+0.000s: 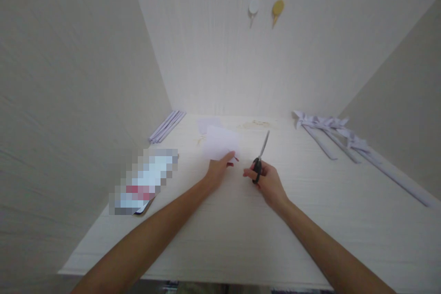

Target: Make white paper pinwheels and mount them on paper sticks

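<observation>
Scissors (261, 156) sit gripped in the right hand (267, 181), blades pointing away, closed. Left of them, the left hand (218, 169) pinches a paper (219, 142) lying on the surface (241, 225). A small red mark by the paper's corner is unclear.

Matt white paper sheet (220, 142); scissors (261, 156) with shiny metal blades, black plastic handles
</observation>
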Demonstrator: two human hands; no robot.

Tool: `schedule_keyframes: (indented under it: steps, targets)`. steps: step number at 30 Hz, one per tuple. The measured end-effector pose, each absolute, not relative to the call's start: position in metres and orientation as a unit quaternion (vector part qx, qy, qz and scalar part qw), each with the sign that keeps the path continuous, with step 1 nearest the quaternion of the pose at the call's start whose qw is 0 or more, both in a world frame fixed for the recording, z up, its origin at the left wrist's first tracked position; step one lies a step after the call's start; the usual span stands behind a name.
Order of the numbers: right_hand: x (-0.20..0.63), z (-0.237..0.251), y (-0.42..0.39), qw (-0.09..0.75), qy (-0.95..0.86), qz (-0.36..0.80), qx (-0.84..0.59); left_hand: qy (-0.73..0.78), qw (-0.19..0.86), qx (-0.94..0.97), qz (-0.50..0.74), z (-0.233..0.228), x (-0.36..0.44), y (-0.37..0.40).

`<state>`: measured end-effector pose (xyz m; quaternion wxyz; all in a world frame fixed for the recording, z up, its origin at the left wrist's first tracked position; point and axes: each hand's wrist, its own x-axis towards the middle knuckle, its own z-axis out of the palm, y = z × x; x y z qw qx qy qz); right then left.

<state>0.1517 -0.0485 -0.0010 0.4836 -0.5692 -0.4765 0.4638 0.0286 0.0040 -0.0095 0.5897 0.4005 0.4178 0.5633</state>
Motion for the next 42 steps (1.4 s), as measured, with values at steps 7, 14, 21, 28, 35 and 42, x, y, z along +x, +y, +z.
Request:
schedule_keyframes:
  steps: [7, 14, 21, 28, 35, 42]
  targets:
    - [0.152, -0.007, -0.043, 0.573, -0.414, 0.489, -0.51, 0.438, 0.591, 0.46, 0.497, 0.001, 0.033, -0.01]
    - [0.153, -0.008, -0.043, 0.568, -0.408, 0.499, -0.513, 0.456, 0.571, 0.484, 0.481, 0.003, 0.034, -0.013]
    - [0.153, -0.009, -0.044, 0.572, -0.41, 0.494, -0.511, 0.473, 0.563, 0.481, 0.477, 0.001, 0.033, -0.011]
    - [0.154, -0.012, -0.042, 0.582, -0.414, 0.483, -0.506, 0.482, 0.563, 0.486, 0.463, 0.003, 0.032, -0.011]
    - [0.151, -0.007, -0.045, 0.562, -0.424, 0.473, -0.53, 0.488, 0.556, 0.495, 0.456, -0.001, 0.032, -0.011]
    - [0.154, -0.01, -0.044, 0.579, -0.433, 0.412, -0.555, 0.445, 0.547, 0.469, 0.532, -0.006, 0.028, -0.001]
